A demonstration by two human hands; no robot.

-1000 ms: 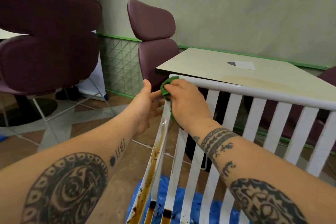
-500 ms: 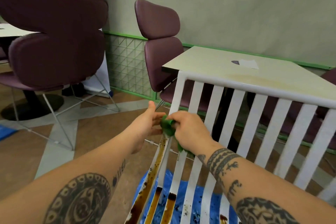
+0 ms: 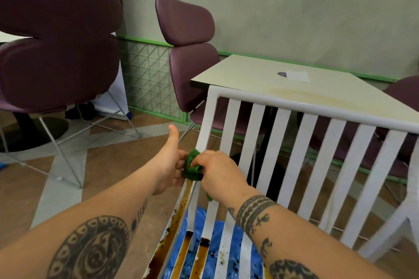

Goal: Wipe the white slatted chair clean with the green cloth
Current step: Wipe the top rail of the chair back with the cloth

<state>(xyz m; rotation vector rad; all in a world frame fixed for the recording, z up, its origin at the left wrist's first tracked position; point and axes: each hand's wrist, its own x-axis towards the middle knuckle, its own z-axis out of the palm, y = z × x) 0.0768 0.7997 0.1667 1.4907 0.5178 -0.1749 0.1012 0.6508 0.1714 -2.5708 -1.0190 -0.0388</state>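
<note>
Running from the far top corner down toward the viewer, the left side rail (image 3: pixel 204 124) of the white slatted chair (image 3: pixel 317 113) gave the wipe its line: its long axis sloped near and slightly left. The green cloth (image 3: pixel 191 169) sat bunched around that rail about midway along it, between the two hands. The right hand (image 3: pixel 218 173) gripped it from the right with curled fingers. The left hand (image 3: pixel 169 165) met it from the left with its thumb raised clear; whether its fingers pinched the cloth could not be told. Both hands were about equally near. The brown stain (image 3: pixel 179 215) lay just below them on the near stretch of rail, so the stroke probably had to go downward.
</note>
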